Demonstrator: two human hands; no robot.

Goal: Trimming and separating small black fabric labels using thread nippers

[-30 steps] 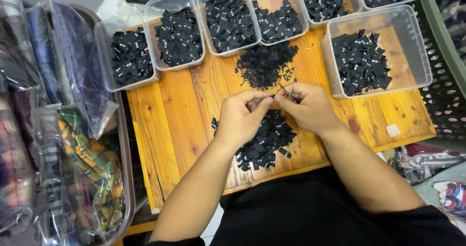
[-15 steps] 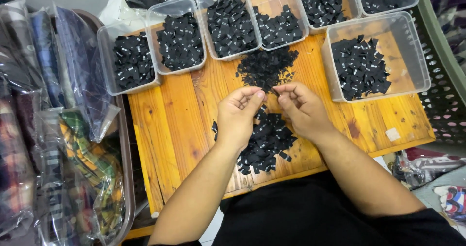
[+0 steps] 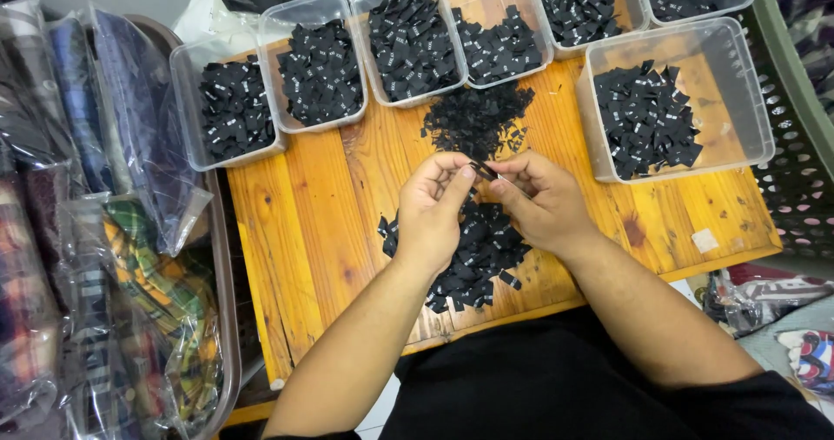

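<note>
Item one, at my grip: a small black label (image 3: 483, 170), flat and roughly rectangular, pinched between my left hand (image 3: 432, 207) and my right hand (image 3: 540, 204), thumb and forefinger of each closed on an end. Both hands hover above the wooden board (image 3: 304, 223), wrists bent inward, forearms angling back toward my body.

Item two, directly under the grip: a loose heap of black labels (image 3: 473, 258), spread on the board.

Item three, just beyond the grip: a second, smaller pile of black labels (image 3: 476, 119), also loose on the wood.

Item four, farther beyond the grip, in a row: clear plastic tubs of black labels with small white marks, namely a far-left tub (image 3: 228, 110), a second tub (image 3: 318, 68), a third tub (image 3: 412, 40) and a half-filled tub (image 3: 499, 45).

Item five, to the right of the grip: a larger clear tub (image 3: 738, 101), labels heaped in its left half.

Item six, well left of the grip: clear plastic bags of folded patterned cloth (image 3: 130, 258), stacked in a tray.
</note>
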